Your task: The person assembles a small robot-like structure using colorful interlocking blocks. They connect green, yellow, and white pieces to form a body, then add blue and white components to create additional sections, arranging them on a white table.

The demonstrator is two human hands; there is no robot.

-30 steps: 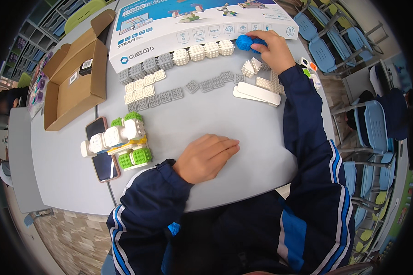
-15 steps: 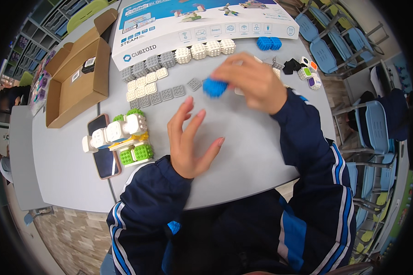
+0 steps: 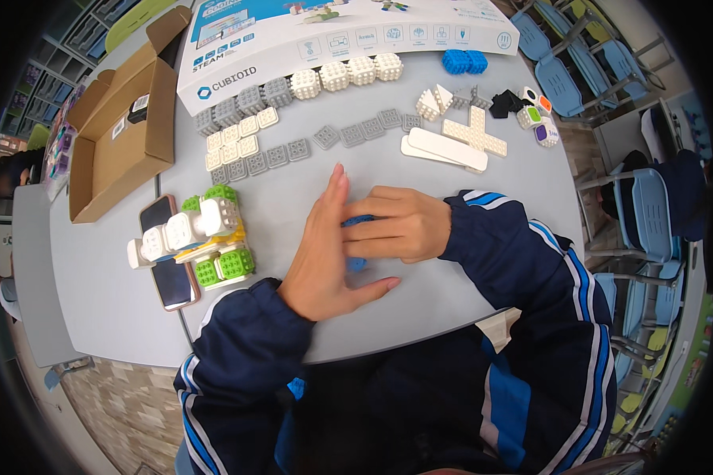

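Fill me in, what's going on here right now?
A person has both hands together over the table. The right hand has its fingers over a blue block, mostly hiding it; whether they grip it can't be seen. The left hand is open beside it, thumb out. Two more blue blocks sit by the white box, along with gray cubes and white cubes.

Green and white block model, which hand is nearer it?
Left. The left hand is right of the block model, apart from it; the right hand is farther right, beyond the left.
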